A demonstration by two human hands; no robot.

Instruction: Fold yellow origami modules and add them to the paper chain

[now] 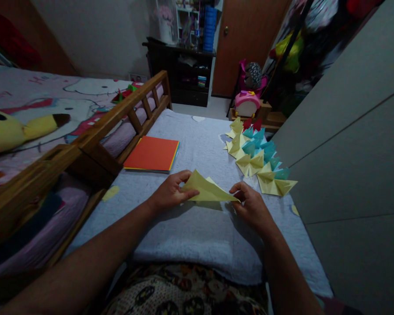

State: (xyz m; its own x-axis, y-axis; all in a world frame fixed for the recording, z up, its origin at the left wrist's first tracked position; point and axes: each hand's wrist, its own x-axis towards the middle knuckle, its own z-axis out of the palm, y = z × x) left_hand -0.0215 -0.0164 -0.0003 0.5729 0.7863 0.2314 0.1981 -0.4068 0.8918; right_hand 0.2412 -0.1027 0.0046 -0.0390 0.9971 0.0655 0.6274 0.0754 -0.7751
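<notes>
A folded sheet of yellow paper (207, 190) is held up between both hands, just above the bed's pale sheet. My left hand (174, 190) pinches its left end, thumb in front and fingers behind. At the pointed right end, my right hand (249, 203) has its thumb and fingers closed on the tip. Another pale flap sticks up behind the front fold. To the right of the hands stand several folded yellow paper shapes (250, 163), with blue ones (268, 151) beside them and red ones (252, 125) at the far end.
A stack of coloured square paper, orange-red on top (153, 153), lies to the left beyond my left hand. A wooden rail (118, 118) runs along the left side. A pale cabinet (354, 166) borders the right. A dark shelf unit (184, 74) stands at the back.
</notes>
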